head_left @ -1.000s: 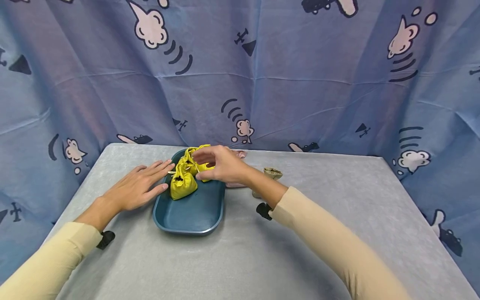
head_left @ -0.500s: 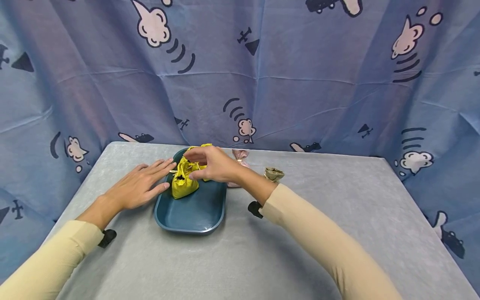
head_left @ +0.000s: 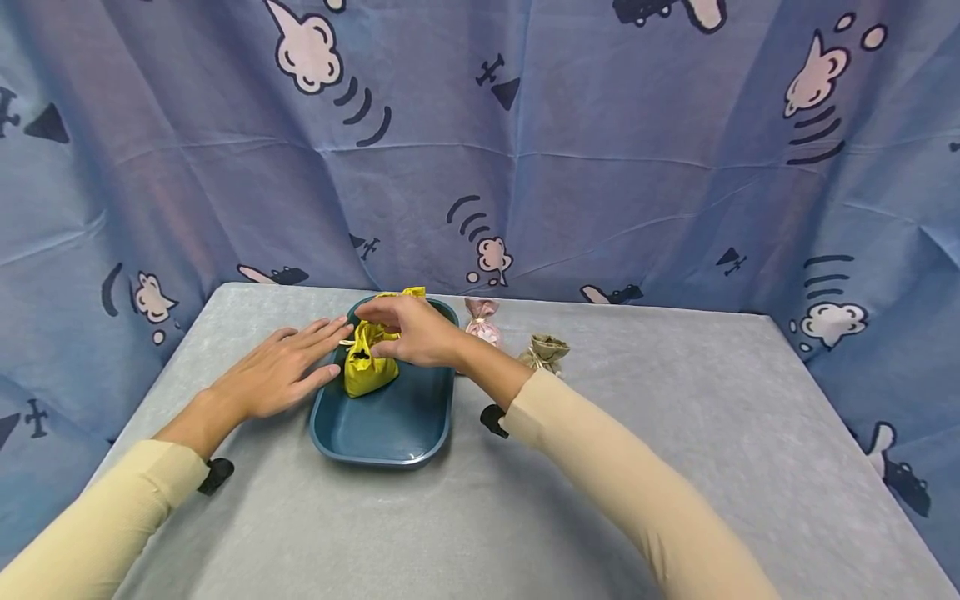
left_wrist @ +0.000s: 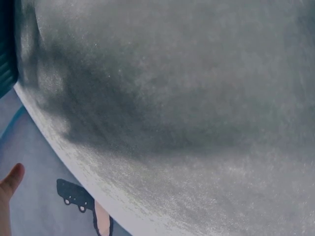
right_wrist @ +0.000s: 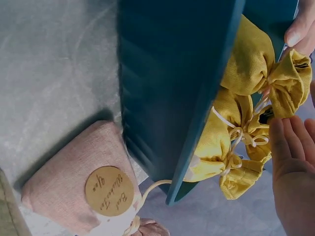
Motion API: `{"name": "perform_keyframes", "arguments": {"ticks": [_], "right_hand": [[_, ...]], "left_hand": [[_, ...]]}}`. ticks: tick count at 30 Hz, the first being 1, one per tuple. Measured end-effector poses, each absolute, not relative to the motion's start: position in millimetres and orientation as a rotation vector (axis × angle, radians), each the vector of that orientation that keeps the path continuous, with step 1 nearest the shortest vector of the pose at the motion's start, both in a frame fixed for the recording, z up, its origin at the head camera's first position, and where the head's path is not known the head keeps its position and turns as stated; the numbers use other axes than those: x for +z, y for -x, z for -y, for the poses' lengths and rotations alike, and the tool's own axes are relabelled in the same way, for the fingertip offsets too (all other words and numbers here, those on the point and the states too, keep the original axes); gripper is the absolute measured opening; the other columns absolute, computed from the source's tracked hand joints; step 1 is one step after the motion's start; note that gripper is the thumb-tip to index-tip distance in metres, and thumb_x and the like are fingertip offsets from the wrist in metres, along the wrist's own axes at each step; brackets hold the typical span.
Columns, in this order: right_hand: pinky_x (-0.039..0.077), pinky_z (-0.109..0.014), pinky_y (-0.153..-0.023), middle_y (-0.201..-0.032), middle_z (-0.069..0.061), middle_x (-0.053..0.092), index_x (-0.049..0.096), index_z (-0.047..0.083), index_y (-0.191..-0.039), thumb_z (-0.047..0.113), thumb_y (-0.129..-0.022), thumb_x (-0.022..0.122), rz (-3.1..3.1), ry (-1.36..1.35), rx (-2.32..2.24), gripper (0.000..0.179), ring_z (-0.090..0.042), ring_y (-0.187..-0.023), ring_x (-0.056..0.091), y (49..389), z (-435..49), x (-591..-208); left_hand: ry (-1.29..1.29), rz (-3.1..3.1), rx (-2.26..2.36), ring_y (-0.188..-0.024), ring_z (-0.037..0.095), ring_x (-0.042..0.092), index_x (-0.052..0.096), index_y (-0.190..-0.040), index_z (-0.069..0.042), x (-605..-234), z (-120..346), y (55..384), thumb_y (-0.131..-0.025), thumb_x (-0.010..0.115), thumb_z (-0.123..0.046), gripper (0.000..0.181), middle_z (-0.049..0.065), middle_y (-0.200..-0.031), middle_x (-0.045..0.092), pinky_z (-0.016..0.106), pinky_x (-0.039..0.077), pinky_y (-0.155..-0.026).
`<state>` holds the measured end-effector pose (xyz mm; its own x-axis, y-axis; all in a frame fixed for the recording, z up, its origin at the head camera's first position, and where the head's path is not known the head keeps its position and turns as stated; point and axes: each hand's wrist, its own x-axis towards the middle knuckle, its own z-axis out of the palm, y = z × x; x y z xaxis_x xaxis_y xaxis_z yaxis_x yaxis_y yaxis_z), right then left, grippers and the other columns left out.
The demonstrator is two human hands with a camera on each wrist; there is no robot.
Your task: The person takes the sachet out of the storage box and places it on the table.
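Yellow drawstring pouches stand toward the far end of a blue tray. My right hand is over them, thumb and fingers curved and apart, with no pouch lifted. In the right wrist view, fingers lie against or very close to the gathered top of one yellow pouch; contact is unclear. My left hand lies flat with fingers straight at the tray's left rim. A pink pouch with a round label stands just right of the tray.
A greenish-beige pouch stands right of the pink one, partly behind the right forearm. The grey tabletop stretches to the right and front. A blue patterned curtain hangs behind the table.
My right hand has moved left over the yellow pouches, uncovering more of the pink and greenish-beige pouches. The left hand stays in place. The view has shifted slightly.
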<state>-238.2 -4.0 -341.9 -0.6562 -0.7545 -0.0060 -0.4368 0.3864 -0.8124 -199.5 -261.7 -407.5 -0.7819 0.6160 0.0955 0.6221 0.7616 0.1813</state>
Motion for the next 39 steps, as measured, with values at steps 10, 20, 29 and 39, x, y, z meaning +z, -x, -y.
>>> {"name": "perform_keyframes", "arguments": {"ticks": [10, 20, 29, 39], "right_hand": [[0.043, -0.032, -0.107, -0.142, -0.014, 0.056, 0.053, -0.003, -0.14, -0.007, -0.092, 0.066, -2.328, 1.042, -1.062, 0.05, -0.023, -0.133, 0.051, 244, 10, -341], [0.046, -0.028, -0.101, -0.13, -0.013, 0.065, 0.06, -0.001, -0.133, -0.011, -0.091, 0.06, -2.328, 1.1, -0.991, 0.043, -0.02, -0.123, 0.058, 244, 15, -342], [0.046, -0.02, -0.096, -0.118, -0.007, 0.071, 0.067, 0.0, -0.125, -0.013, -0.091, 0.059, -2.341, 1.09, -0.943, 0.037, -0.014, -0.115, 0.064, 242, 17, -343], [0.052, -0.019, -0.082, -0.108, -0.011, 0.074, 0.071, -0.003, -0.113, -0.012, -0.091, 0.062, -2.306, 1.07, -0.975, 0.025, -0.014, -0.1, 0.069, 240, 17, -343]], "left_hand": [[1.027, 2.914, -0.335, -0.146, 0.036, 0.03, 0.034, -0.156, -0.009, -407, 263, 200, -0.106, 0.044, -0.041, 0.06, 0.014, -0.159, 0.032, 0.06, 0.031, -0.106], [1.018, 2.928, -0.337, -0.146, 0.035, 0.03, 0.03, -0.157, -0.011, -406, 262, 199, -0.106, 0.041, -0.042, 0.061, 0.01, -0.161, 0.03, 0.059, 0.03, -0.108], [1.022, 2.923, -0.351, -0.146, 0.033, 0.031, 0.026, -0.159, -0.015, -407, 261, 199, -0.107, 0.041, -0.042, 0.061, 0.008, -0.162, 0.028, 0.059, 0.03, -0.108], [1.025, 2.91, -0.348, -0.146, 0.035, 0.031, 0.03, -0.158, -0.013, -408, 262, 199, -0.106, 0.042, -0.04, 0.06, 0.01, -0.161, 0.03, 0.059, 0.03, -0.107]]}}
